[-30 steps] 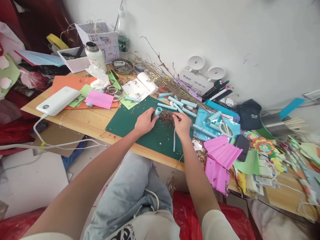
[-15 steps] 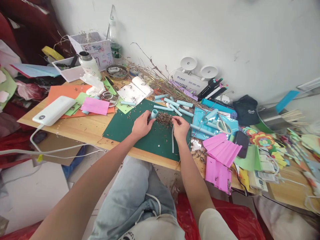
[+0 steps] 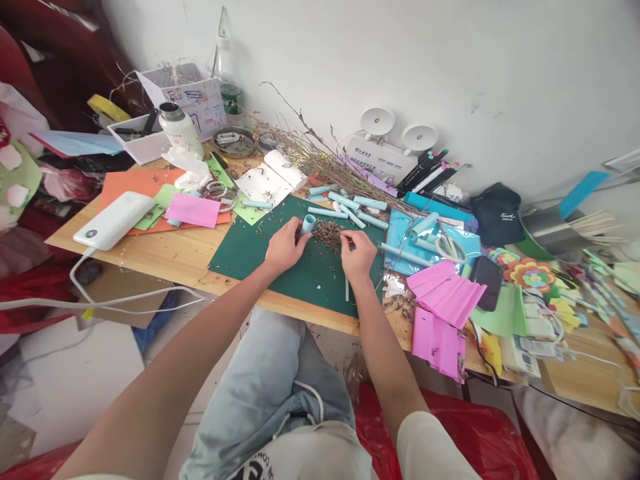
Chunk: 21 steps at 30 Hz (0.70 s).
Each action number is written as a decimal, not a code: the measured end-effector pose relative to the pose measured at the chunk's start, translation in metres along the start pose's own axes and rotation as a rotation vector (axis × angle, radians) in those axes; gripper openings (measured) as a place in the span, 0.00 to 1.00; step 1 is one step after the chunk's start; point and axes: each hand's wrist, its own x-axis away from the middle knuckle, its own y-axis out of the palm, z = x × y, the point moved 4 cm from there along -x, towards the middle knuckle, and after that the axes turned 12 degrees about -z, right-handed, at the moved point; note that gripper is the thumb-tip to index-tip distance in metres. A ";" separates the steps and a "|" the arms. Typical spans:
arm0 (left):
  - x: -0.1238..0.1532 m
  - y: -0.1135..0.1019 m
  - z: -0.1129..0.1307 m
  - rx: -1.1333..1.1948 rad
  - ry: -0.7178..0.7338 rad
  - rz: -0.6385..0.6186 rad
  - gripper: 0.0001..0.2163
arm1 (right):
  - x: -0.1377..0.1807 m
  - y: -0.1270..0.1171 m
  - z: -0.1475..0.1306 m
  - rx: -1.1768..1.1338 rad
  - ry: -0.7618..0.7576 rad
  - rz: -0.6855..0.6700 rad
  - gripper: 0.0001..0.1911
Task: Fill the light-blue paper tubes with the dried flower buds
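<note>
My left hand (image 3: 286, 248) is closed around a short light-blue paper tube (image 3: 309, 223), which stands upright with its open end up on a dark green cutting mat (image 3: 250, 250). Right of the tube lies a small heap of dried brown plant bits (image 3: 327, 235). At the heap's right edge my right hand (image 3: 358, 252) has thumb and forefinger pinched together; what sits between them is too small to make out. A thin pale strip (image 3: 347, 289) lies on the mat, partly hidden by that hand. Several more blue paper tubes (image 3: 343, 200) lie behind the heap.
Dry twigs (image 3: 320, 157) lie along the wall. White bottle (image 3: 180, 130), power bank (image 3: 114, 220) and pink paper (image 3: 191, 210) are on the left. On the right are blue film (image 3: 400, 243), scissors (image 3: 450, 248), folded pink paper (image 3: 445, 297) and a phone (image 3: 486, 283).
My right hand has shifted slightly left and down beside the heap, covering more of the pale strip. My left hand keeps hold of the upright tube.
</note>
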 end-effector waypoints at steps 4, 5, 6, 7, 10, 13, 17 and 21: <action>0.000 0.000 0.000 -0.014 -0.011 0.003 0.08 | -0.001 -0.006 -0.013 -0.050 0.010 0.068 0.12; 0.000 0.000 0.000 -0.013 -0.010 0.003 0.08 | -0.004 -0.010 -0.018 -0.097 0.016 0.097 0.12; 0.001 0.000 0.000 -0.010 -0.008 0.003 0.08 | -0.008 -0.015 -0.023 -0.152 0.023 0.115 0.11; 0.001 0.000 0.000 -0.004 -0.006 0.002 0.08 | -0.013 -0.019 -0.030 -0.213 0.027 0.111 0.10; 0.002 0.000 0.001 0.016 0.004 -0.004 0.08 | -0.036 -0.025 -0.056 -0.361 -0.023 -0.059 0.08; 0.002 0.000 0.001 0.018 0.015 0.004 0.08 | -0.054 -0.025 -0.080 -0.388 -0.109 -0.258 0.06; 0.002 0.001 0.000 0.011 0.029 0.013 0.08 | -0.060 -0.016 -0.090 -0.307 -0.132 -0.315 0.04; 0.002 0.002 0.000 0.004 0.034 0.007 0.08 | -0.055 -0.004 -0.085 -0.235 -0.140 -0.291 0.05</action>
